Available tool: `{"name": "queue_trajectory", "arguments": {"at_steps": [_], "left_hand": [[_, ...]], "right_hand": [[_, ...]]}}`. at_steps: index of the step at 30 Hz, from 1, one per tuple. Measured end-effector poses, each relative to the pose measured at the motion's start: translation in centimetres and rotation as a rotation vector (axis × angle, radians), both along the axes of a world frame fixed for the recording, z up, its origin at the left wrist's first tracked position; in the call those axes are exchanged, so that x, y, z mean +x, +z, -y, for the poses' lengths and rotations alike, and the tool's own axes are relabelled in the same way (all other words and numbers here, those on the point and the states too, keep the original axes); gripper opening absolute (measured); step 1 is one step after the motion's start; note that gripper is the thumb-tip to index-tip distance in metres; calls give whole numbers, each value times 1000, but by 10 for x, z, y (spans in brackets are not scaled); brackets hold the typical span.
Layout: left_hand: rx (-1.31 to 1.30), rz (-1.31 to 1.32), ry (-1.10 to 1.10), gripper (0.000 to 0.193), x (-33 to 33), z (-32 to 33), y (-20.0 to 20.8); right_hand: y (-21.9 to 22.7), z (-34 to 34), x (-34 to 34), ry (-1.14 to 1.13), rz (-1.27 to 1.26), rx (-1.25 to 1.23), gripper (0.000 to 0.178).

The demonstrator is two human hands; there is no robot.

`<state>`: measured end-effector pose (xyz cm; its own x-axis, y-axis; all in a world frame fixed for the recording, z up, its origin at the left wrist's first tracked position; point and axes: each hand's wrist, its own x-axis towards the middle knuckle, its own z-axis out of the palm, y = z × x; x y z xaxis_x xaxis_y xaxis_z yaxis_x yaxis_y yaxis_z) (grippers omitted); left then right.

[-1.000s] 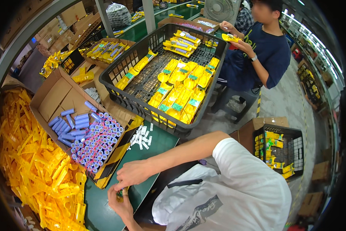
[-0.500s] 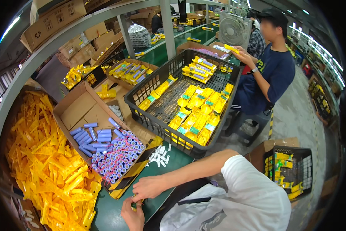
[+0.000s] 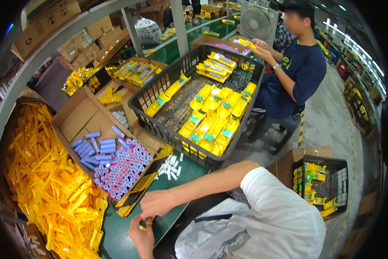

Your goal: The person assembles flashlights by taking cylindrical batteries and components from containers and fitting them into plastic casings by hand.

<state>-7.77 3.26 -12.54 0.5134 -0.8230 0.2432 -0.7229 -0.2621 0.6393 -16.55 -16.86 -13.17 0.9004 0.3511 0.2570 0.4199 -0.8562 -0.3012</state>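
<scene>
Over the green tabletop (image 3: 120, 235), my two hands meet at a small yellow piece (image 3: 142, 226), mostly hidden by fingers. My left hand (image 3: 141, 236) is curled round it from the near side. From above, my right hand (image 3: 156, 203) presses down with its fingers closed together at the piece; what its fingertips pinch cannot be made out. Just beyond, an open carton (image 3: 79, 114) holds purple cylindrical battery cells (image 3: 123, 168), many standing upright with red wires. Small white strips (image 3: 170, 167) lie scattered to the right of the carton.
Left of the carton, a large box overflows with yellow plastic shells (image 3: 47, 181). A black crate (image 3: 159, 125) holds rows of yellow assemblies. Another black crate (image 3: 325, 185) sits lower right. A seated co-worker (image 3: 299, 69) holds a yellow piece. Yellow-black tape (image 3: 148, 183) lines the carton's side.
The whole view has shifted a little, so the scene sits slightly farther left and higher. Both hands stay together at the yellow piece, with only slight finger movement.
</scene>
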Motion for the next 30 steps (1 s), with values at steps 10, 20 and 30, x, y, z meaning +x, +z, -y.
{"name": "queue_trajectory", "arguments": {"at_steps": [10, 20, 30], "left_hand": [[-145, -106, 2, 25, 0, 0, -26], [-34, -37, 13, 18, -2, 10, -5], [-15, -27, -22, 16, 1, -5, -12]], "right_hand": [[-14, 12, -18, -91, -28, 371, 18], [-5, 15, -34, -230, 32, 353, 25], [-4, 10, -74, -566, -2, 480, 38]]}}
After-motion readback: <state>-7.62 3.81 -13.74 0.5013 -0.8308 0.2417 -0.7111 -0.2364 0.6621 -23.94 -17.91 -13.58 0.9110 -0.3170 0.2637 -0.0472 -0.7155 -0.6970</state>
